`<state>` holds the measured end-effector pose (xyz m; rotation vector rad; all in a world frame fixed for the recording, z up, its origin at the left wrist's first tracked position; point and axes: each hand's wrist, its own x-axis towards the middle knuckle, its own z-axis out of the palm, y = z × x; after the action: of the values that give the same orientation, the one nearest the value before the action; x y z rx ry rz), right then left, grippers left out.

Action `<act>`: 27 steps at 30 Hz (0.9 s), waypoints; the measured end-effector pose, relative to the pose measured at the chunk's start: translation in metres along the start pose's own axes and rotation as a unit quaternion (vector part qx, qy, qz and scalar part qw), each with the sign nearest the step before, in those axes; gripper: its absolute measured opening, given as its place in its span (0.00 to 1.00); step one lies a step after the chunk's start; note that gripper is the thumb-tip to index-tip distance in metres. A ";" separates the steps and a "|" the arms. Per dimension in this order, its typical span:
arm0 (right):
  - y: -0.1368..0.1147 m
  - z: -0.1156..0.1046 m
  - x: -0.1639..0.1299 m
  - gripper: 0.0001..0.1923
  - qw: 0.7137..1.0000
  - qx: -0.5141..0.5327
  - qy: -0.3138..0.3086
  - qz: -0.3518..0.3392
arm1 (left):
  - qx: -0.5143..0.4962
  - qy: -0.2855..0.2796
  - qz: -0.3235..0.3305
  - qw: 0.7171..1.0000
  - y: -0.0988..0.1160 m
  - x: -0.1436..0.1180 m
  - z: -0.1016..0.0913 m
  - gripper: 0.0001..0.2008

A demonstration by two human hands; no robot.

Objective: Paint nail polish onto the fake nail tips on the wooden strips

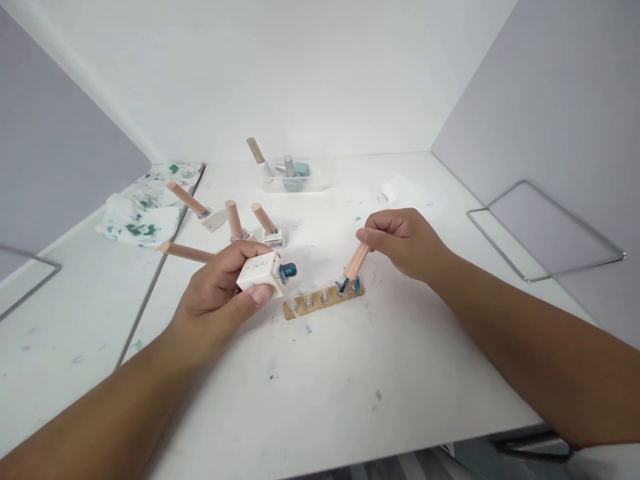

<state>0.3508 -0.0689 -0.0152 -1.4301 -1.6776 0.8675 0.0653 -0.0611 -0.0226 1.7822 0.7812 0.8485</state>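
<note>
Left hand (227,283) grips small white square polish bottle (259,272) tilted, open neck rightward; right hand (403,241) pinches tan brush cap (356,261), bristles down on brown cardboard nail-tip strip (323,300) on white tabletop (325,380).

Behind the strip (323,301): four capped bottles (273,235) on the counter (320,373), one clear tray (295,179), one stained cloth (140,210). One open bottle (260,272), one brush cap (356,261). On the strip: five nail tips (309,301).

My left hand (227,283) grips a white square polish bottle (259,273) tipped sideways, its teal-stained neck open. My right hand (403,240) holds the tan-handled brush (354,265) on the nail-tip strip (323,299) mid-tabletop.
</note>
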 end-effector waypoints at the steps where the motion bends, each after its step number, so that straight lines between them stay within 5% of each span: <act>1: 0.000 0.000 0.000 0.20 1.000 -0.004 -0.014 0.004 | 0.000 -0.002 0.002 1.000 0.000 0.000 0.000 0.09; 27: 0.000 0.000 0.002 0.21 0.999 -0.013 0.036 0.039 | -0.004 0.014 0.023 1.000 -0.007 0.000 -0.001 0.12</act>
<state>0.3502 -0.0665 -0.0147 -1.5351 -1.5948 0.8286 0.0637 -0.0582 -0.0288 1.7900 0.7563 0.9065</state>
